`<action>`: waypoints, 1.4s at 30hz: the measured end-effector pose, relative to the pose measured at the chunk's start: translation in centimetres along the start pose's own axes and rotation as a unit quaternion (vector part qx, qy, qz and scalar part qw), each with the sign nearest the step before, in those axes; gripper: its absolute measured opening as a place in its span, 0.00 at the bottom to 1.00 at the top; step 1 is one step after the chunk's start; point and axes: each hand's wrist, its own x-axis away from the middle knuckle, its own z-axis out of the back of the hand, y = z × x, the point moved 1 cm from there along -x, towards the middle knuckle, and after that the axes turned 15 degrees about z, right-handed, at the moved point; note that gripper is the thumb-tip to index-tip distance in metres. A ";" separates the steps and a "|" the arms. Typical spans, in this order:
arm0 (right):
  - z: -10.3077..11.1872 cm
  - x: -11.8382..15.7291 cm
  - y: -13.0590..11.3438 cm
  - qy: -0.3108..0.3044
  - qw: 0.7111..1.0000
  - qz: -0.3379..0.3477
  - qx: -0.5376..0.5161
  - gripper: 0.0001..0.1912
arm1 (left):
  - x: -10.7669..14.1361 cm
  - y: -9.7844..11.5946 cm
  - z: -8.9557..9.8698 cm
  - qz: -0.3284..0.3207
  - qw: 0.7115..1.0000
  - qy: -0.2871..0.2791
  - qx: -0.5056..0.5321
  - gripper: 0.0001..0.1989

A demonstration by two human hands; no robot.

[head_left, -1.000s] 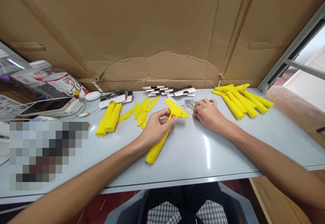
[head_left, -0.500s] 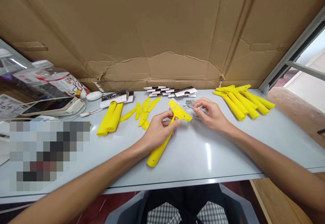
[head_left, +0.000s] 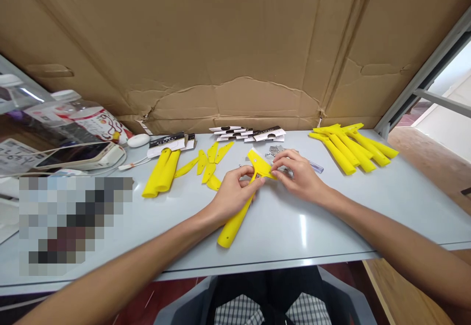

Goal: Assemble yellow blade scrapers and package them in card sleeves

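My left hand point(head_left: 235, 190) is wrapped round the neck of a yellow plastic scraper point(head_left: 232, 227), whose handle slants down toward the table's front edge. A small metal screw shows in the scraper's flared head. At the right end of that head, the fingers of my right hand point(head_left: 300, 175) are pinched together; whatever is between them is too small or hidden to make out. Small metal screws and grey metal pieces point(head_left: 275, 149) lie just behind my right hand. A clear-handled tool point(head_left: 316, 167) sticks out beyond its knuckles, partly hidden.
Flat yellow pieces point(head_left: 208, 172) and yellow handles point(head_left: 162, 175) lie to the left. Several more yellow handles point(head_left: 340, 150) are piled at the right. Printed cards point(head_left: 265, 133) sit by the cardboard wall point(head_left: 235, 45). A phone point(head_left: 84, 155) and bottles point(head_left: 99, 121) stand far left.
My right hand has moved left and slightly down, from the small metal parts to the scraper's head. The scraper stays in my left hand, shifted slightly right and down.
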 end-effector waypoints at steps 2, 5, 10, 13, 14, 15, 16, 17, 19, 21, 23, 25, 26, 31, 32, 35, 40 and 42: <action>0.1 -0.1 -0.1 0.001 1.000 0.006 -0.006 0.04 | 0.0 0.0 0.0 -0.001 1.000 -0.002 0.002 0.13; 0.1 -0.1 -0.2 -0.001 1.000 0.023 -0.009 0.04 | 0.0 0.1 0.0 0.000 1.000 -0.003 0.005 0.13; 0.1 -0.1 -0.5 -0.003 1.000 0.022 -0.001 0.05 | 0.2 0.1 0.0 0.002 1.000 -0.004 0.010 0.15; 0.1 -0.1 -0.5 0.001 1.000 0.014 -0.011 0.06 | 0.2 0.2 0.0 0.002 1.000 -0.004 0.015 0.16; 0.2 -0.1 -0.5 0.004 1.000 0.011 -0.014 0.06 | 0.3 0.2 0.1 0.003 1.000 -0.003 0.016 0.16; 0.2 -0.1 -0.5 0.007 1.000 0.009 -0.016 0.06 | 0.3 0.2 0.1 0.004 1.000 -0.004 0.016 0.15; 0.3 -0.2 -0.6 0.011 1.000 0.009 -0.017 0.06 | 0.3 0.2 0.1 0.005 1.000 -0.004 0.016 0.15; 0.3 -0.2 -0.6 0.014 1.000 0.009 -0.018 0.06 | 0.2 0.2 0.1 0.006 1.000 -0.004 0.015 0.15; 0.5 -0.2 -0.6 0.019 1.000 0.013 -0.019 0.05 | 0.2 0.3 0.2 0.007 1.000 -0.003 0.014 0.15; 0.5 -0.2 -0.7 0.019 0.999 0.020 -0.018 0.06 | 0.2 0.3 0.2 0.008 1.000 0.000 0.013 0.16; 0.6 -0.1 -0.6 0.013 0.999 0.031 -0.013 0.11 | 0.1 0.3 0.2 0.008 1.000 0.001 0.010 0.16; 0.6 0.1 -0.5 0.008 0.999 0.046 -0.003 0.17 | 0.1 0.3 0.2 0.008 1.000 -0.001 0.006 0.17; 0.6 0.1 -0.4 0.006 0.999 0.053 0.003 0.20 | 0.1 0.3 0.2 0.008 1.000 -0.001 0.005 0.17; 0.6 0.2 0.2 -0.003 0.998 0.062 0.029 0.23 | 0.2 0.3 0.2 0.005 1.000 -0.001 0.010 0.17; 0.6 0.2 0.3 -0.005 0.998 0.059 0.030 0.23 | 0.2 0.3 0.2 0.006 1.000 -0.002 0.011 0.16; 0.6 0.3 0.3 -0.004 0.998 0.054 0.025 0.22 | 0.2 0.3 0.2 0.009 1.000 -0.001 0.010 0.16; 0.7 0.2 0.1 0.004 0.998 0.054 0.023 0.20 | 0.2 0.3 0.2 0.001 1.000 0.001 0.012 0.16; 0.7 0.2 0.1 0.005 0.998 0.059 0.022 0.21 | 0.2 0.3 0.2 0.001 1.000 -0.001 0.013 0.17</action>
